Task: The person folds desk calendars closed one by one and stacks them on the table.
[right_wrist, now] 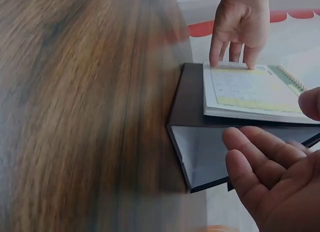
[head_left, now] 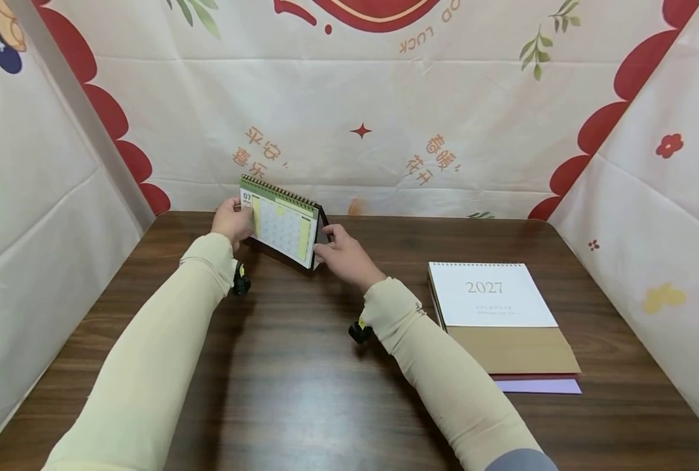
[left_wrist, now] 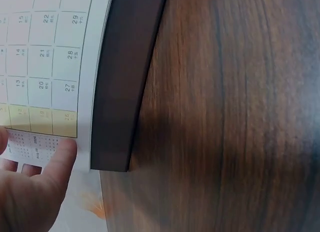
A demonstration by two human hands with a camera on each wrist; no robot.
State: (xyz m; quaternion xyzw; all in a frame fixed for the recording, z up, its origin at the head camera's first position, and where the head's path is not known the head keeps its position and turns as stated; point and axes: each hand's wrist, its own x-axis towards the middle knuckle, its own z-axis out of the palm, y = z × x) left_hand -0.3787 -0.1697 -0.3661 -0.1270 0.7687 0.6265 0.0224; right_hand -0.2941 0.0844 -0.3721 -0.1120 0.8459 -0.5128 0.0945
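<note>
A desk calendar with a green header and black spiral binding stands tented near the table's back edge, showing a page marked 07. At its left side edge, my left hand pinches the pages, thumb on the front; the left wrist view shows a fingertip at the page margin beside the dark base. My right hand is by the calendar's right end. Its fingers are loosely bent beside the hollow end of the stand in the right wrist view, palm turned up.
To the right on the wooden table lies a white spiral calendar printed 2027, over a tan board and a purple sheet. A patterned cloth hangs behind and along both sides.
</note>
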